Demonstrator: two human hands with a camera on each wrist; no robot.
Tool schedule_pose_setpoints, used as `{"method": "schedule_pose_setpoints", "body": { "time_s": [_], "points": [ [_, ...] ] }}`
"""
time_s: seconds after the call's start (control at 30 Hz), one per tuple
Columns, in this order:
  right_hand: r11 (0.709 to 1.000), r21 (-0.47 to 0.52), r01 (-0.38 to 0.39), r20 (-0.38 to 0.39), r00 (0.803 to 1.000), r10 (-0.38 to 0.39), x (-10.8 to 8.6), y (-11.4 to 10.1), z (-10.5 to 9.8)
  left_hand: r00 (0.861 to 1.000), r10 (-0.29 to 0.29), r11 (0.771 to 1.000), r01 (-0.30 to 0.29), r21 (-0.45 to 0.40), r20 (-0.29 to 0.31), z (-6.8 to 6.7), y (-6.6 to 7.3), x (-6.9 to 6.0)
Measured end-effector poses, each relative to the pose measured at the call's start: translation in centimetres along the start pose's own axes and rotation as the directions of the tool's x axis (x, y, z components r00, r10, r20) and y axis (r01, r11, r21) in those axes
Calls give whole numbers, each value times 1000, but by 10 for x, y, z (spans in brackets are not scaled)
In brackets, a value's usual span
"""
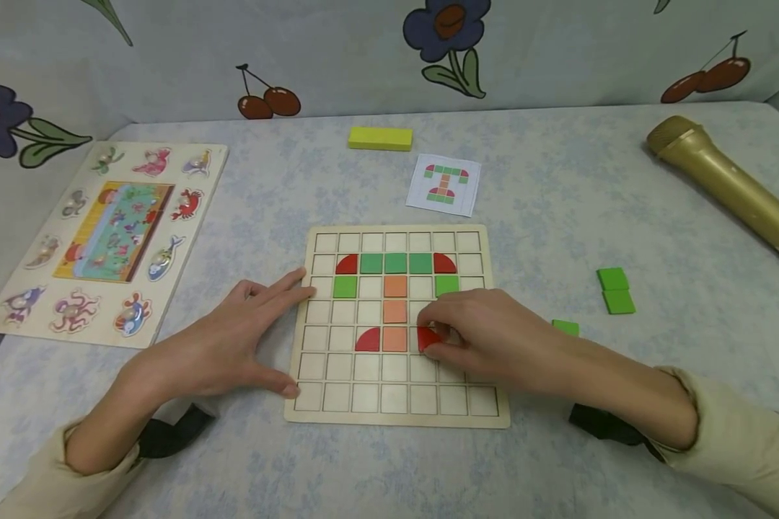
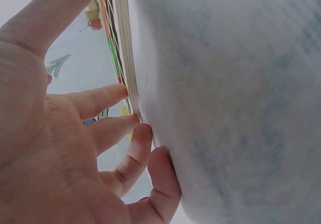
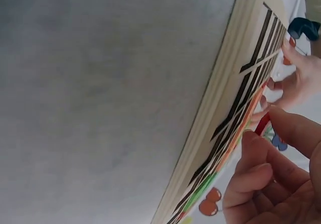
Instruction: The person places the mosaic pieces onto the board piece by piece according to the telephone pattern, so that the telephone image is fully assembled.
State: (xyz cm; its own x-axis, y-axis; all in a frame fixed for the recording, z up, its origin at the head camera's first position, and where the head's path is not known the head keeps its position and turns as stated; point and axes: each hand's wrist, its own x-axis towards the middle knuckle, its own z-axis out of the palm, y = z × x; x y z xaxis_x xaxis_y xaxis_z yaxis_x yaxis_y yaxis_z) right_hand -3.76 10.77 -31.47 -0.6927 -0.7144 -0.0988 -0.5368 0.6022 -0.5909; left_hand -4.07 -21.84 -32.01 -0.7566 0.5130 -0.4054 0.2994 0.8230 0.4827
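A wooden grid board (image 1: 396, 422) lies on the cloth with red, green and orange tiles set in a T-like pattern. My right hand (image 1: 487, 335) pinches a red quarter-circle tile (image 1: 426, 339) between thumb and fingers, at the cell right of the lowest orange tile (image 1: 394, 339). In the right wrist view that red tile (image 3: 262, 124) shows edge-on between the fingertips. My left hand (image 1: 223, 346) rests against the board's left edge, fingers spread, thumb near the lower corner. Another red quarter-circle tile (image 1: 368, 339) sits left of the orange one.
Loose green tiles (image 1: 615, 291) lie to the right, one more (image 1: 565, 328) beside my right forearm. A pattern card (image 1: 444, 185) and a yellow block (image 1: 380, 139) are behind the board. At left lies a sea-animal puzzle (image 1: 188, 288); at right, a gold microphone (image 1: 727, 180).
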Motion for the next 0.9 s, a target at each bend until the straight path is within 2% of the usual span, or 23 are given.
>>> {"method": "schedule_pose_setpoints", "body": {
  "time_s": [0.3,0.9],
  "points": [
    [996,-41,-74,-4,997,74,13,-5,10,1000,-9,1000,9,-4,1,0,0,0],
    [996,-53,-67,-37,997,65,15,-5,12,1000,-11,1000,11,3,2,0,1,1]
  ]
}}
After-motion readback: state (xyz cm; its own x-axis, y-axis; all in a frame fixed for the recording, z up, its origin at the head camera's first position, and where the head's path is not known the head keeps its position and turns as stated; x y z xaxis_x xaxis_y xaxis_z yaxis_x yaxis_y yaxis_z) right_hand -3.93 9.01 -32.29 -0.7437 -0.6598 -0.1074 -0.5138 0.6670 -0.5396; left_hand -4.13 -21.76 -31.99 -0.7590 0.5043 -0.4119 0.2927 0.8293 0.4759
